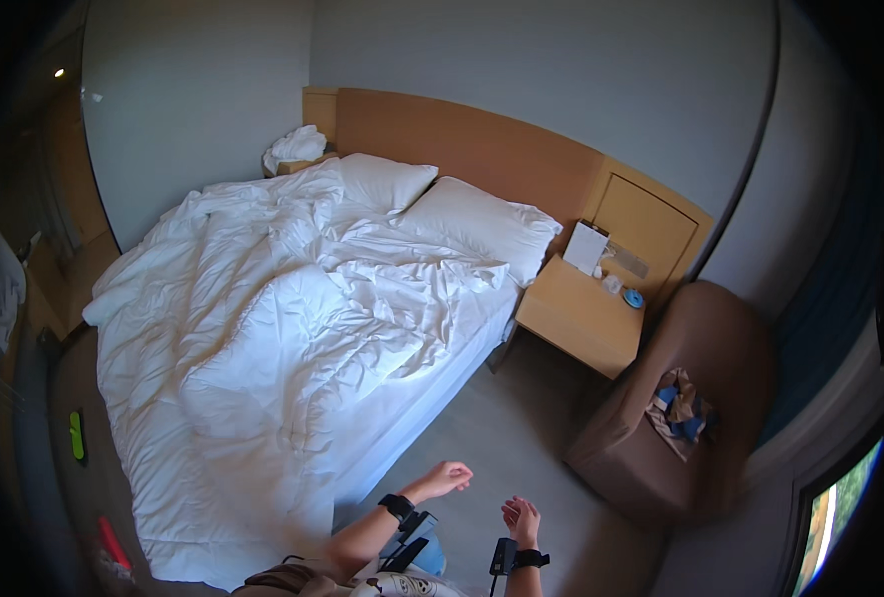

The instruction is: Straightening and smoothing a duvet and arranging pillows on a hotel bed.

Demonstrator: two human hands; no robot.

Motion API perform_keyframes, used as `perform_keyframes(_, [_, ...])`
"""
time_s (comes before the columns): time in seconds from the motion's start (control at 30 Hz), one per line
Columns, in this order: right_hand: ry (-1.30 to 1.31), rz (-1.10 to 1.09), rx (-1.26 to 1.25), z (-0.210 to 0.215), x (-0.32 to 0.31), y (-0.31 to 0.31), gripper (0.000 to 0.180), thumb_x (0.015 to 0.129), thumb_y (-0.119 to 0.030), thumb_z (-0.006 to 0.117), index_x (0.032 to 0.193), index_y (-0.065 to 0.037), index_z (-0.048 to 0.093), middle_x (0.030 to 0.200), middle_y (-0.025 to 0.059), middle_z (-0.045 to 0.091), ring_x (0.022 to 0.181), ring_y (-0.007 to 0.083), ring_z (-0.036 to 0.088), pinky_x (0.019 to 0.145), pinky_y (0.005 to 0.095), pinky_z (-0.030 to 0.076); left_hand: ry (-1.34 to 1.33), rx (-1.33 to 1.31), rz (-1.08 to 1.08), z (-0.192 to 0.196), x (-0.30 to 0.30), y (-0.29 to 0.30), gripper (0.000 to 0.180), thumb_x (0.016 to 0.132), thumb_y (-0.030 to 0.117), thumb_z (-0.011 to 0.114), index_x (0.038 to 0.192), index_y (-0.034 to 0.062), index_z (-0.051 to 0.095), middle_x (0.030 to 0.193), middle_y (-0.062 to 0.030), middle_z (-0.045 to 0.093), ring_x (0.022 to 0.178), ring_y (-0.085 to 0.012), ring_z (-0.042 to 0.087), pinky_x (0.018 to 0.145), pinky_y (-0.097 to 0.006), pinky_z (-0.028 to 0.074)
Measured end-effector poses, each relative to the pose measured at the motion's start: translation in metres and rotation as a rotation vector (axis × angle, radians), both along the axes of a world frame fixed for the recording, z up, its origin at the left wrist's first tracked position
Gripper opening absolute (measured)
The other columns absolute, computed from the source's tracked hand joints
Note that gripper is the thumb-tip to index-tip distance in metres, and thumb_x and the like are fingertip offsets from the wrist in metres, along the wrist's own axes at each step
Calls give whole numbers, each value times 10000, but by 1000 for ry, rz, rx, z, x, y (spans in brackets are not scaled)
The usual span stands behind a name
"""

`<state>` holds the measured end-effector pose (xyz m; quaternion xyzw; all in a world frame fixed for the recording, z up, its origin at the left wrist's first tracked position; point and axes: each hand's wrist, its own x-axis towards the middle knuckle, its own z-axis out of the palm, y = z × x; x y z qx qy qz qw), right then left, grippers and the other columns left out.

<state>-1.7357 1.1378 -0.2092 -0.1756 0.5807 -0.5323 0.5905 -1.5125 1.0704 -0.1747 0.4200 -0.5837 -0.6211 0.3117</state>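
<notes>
My left hand (448,478) is held out in the air over the floor beside the bed, its fingers loosely bent with nothing in them. My right hand (522,519) hovers a short way to the right, fingers half curled and apart, also holding nothing. Each wrist wears a black strap with a small dark device. Nearest to the left hand is the bed (429,418), where a rumpled white duvet (253,348) lies bunched across the mattress. Two white pillows, a smaller one (387,183) and a larger one (482,221), rest against the brown headboard (462,134).
A wooden nightstand (583,316) bears a white box-like item (586,247) and a round blue object (633,298). On the brown armchair (611,438) lies crumpled patterned cloth (681,413). A green slipper (77,436) and a red object (113,542) are on the floor at left.
</notes>
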Motion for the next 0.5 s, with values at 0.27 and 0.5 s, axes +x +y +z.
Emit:
perform_keyframes(0.27, [57, 460, 125, -15, 11, -196, 216, 852, -134, 447, 1001, -12, 545, 878, 114, 610, 778, 210, 612, 667, 284, 481, -29, 74, 563, -68, 47, -158, 241, 830, 208, 550, 903, -17, 597, 764, -101, 645, 649, -159, 616, 633, -254, 486])
perform_keyframes(0.5, [85, 716, 154, -27, 25, -362, 233, 852, -128, 453, 1037, -5, 522, 880, 127, 610, 766, 211, 614, 638, 274, 485, -288, 36, 746, -91, 51, -277, 276, 740, 241, 588, 923, 36, 610, 813, -134, 648, 752, -251, 626, 696, -328, 486])
